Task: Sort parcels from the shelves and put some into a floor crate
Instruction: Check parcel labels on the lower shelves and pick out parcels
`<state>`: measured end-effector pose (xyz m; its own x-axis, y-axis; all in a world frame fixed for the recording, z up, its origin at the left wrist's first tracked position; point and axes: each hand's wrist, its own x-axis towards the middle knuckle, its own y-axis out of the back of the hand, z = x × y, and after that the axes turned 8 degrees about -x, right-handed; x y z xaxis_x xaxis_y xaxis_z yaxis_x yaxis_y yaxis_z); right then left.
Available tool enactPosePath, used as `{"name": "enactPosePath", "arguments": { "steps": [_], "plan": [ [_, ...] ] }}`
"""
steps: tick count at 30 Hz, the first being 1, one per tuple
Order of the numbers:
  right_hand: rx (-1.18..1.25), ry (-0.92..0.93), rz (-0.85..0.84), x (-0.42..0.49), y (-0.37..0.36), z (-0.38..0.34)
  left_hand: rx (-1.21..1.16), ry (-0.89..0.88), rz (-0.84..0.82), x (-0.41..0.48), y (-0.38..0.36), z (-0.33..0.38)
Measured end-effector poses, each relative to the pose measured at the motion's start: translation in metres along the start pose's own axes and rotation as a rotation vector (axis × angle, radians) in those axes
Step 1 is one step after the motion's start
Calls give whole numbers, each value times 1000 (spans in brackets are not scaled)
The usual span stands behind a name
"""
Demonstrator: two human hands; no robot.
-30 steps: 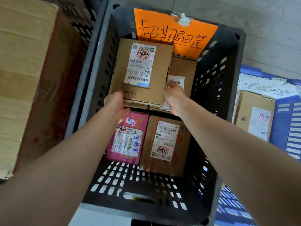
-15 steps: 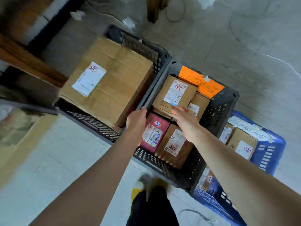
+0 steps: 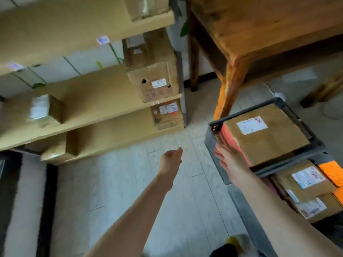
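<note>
head | your left hand point(image 3: 171, 160) hangs empty over the floor, fingers loose | right hand point(image 3: 229, 164) empty, fingers straight and slightly spread, at the grey crate point(image 3: 210, 143), near right | small taped parcel point(image 3: 45, 111) on the far-left middle shelf point(image 3: 92, 101): likely light, stiff, slick tape; take it by opposite edges

Place: a parcel depot, small back-room sort.
Left: shelves point(image 3: 96, 101) carrying labelled cartons point(image 3: 154, 82).
Right: floor crates point(image 3: 210, 141) packed with parcels point(image 3: 263, 138).

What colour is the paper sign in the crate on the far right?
The paper sign is bright orange, clearest in the head view.
</note>
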<state>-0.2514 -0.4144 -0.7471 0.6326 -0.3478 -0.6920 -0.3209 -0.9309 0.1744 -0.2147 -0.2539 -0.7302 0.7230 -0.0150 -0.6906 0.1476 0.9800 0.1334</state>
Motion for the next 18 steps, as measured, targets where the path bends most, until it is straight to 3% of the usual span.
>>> {"name": "enactPosePath", "arguments": {
  "steps": [10,18],
  "plan": [
    [-199,131,-165,-117,-285,-60,-197,-99,230,-53,347,-12],
    [-262,163,-298,-135,-444,-87,-333,-54,359,-36,497,-22]
  ]
}}
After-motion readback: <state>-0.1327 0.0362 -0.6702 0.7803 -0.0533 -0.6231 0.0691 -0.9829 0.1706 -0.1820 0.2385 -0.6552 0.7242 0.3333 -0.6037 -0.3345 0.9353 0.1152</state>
